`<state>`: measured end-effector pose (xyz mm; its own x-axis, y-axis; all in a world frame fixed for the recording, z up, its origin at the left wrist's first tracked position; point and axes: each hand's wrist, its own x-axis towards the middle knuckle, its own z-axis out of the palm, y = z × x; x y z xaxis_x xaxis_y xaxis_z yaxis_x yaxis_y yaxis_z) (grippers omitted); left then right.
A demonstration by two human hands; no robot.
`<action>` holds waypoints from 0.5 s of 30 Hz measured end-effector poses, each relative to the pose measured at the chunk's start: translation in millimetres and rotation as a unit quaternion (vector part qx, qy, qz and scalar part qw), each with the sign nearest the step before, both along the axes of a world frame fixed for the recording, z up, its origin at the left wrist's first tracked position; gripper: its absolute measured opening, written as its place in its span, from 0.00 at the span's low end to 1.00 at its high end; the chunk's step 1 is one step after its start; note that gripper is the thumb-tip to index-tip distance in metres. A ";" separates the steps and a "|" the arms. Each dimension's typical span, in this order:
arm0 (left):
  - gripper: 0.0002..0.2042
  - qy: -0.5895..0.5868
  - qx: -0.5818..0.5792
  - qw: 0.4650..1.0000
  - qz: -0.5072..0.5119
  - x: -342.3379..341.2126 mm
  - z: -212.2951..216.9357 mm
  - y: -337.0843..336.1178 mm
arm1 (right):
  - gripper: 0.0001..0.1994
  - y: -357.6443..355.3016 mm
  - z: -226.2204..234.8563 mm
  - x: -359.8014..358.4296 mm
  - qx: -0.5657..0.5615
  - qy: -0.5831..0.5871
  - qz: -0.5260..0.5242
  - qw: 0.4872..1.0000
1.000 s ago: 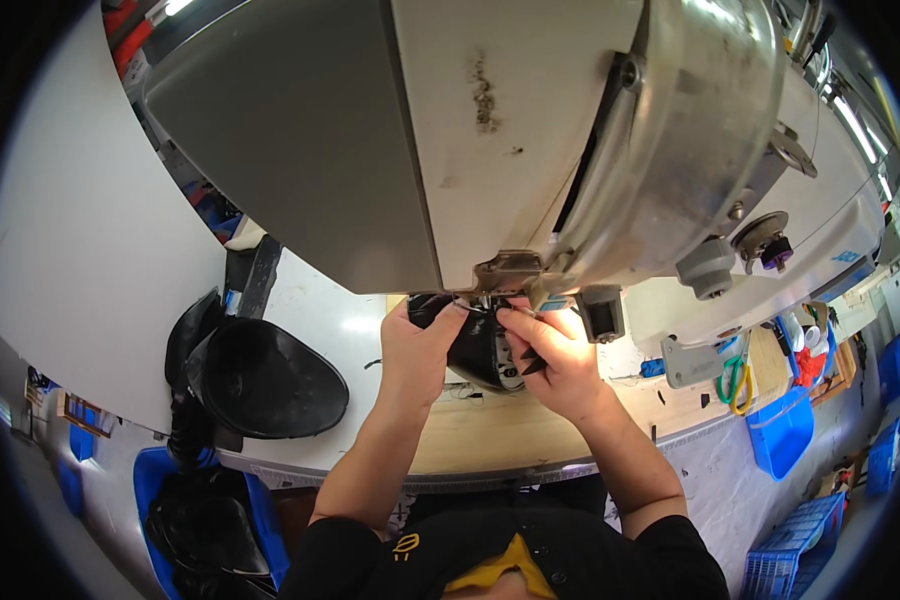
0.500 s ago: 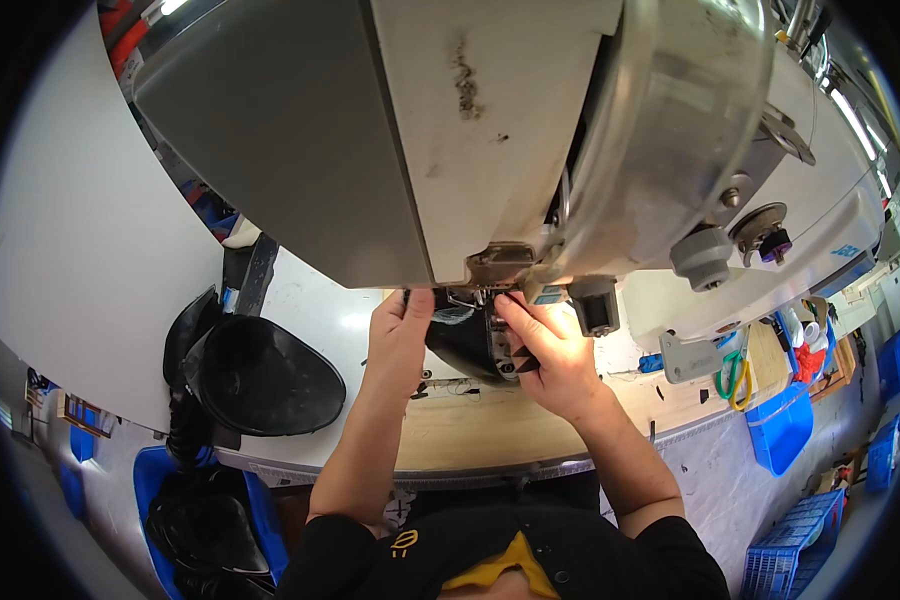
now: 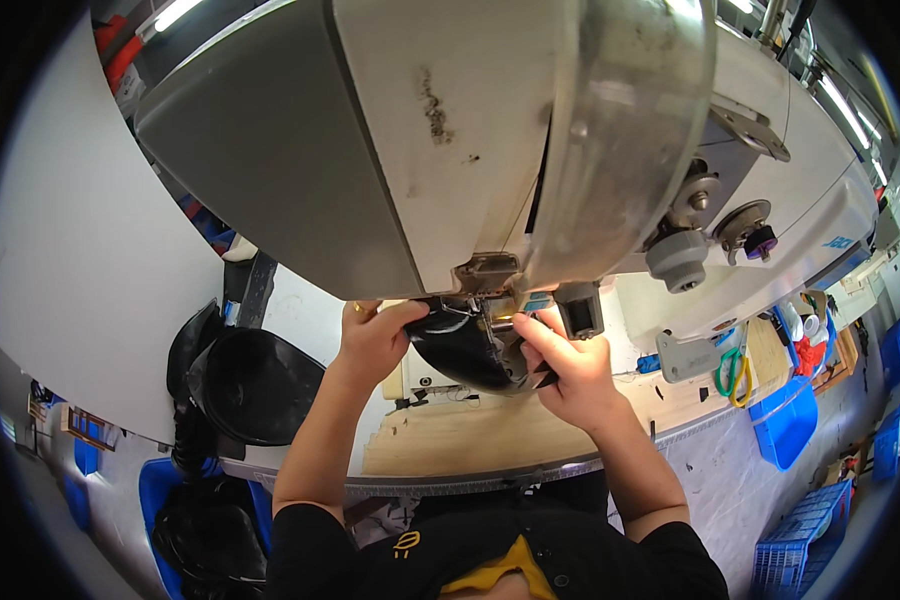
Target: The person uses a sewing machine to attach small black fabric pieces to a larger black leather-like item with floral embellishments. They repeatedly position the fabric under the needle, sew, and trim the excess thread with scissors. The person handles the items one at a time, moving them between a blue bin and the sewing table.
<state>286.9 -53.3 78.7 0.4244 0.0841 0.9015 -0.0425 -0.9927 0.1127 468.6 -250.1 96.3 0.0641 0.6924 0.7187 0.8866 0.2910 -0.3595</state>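
A glossy black curved piece (image 3: 458, 350), of a kind I cannot make out, sits under the head of a sewing machine (image 3: 470, 150). My left hand (image 3: 372, 345) is closed on its left edge, with the thumb on top. At the right edge, my right hand (image 3: 575, 372) pinches the piece close to the metal presser parts (image 3: 482, 306), its thumb and forefinger pointing toward them. Under the machine head, the needle and the far side of the piece are hidden.
Other black molded pieces (image 3: 255, 385) are piled on the table's left. More lie in a blue bin (image 3: 155, 490) below. Scissors with green and yellow handles (image 3: 738, 378) and a blue tray (image 3: 785, 415) are at the right. Dark scraps dot the wooden table edge (image 3: 450, 435).
The black piece has turned and now shows more of its glossy side to the left. My left hand has moved left and slightly down, its fingers more bent. My right hand has shifted slightly right.
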 end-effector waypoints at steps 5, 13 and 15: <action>0.10 0.023 0.067 0.996 -0.059 -0.6 17.8 -43.7 | 0.12 -57.3 29.5 34.1 0.150 -0.067 -0.123 0.979; 0.18 0.083 0.061 0.994 -0.027 10.9 34.9 -81.9 | 0.10 -205.9 57.1 160.4 0.233 -0.014 -0.377 0.896; 0.17 0.103 0.038 0.994 -0.007 9.3 36.2 -85.8 | 0.12 -238.8 81.3 198.7 0.255 -0.075 -0.455 0.850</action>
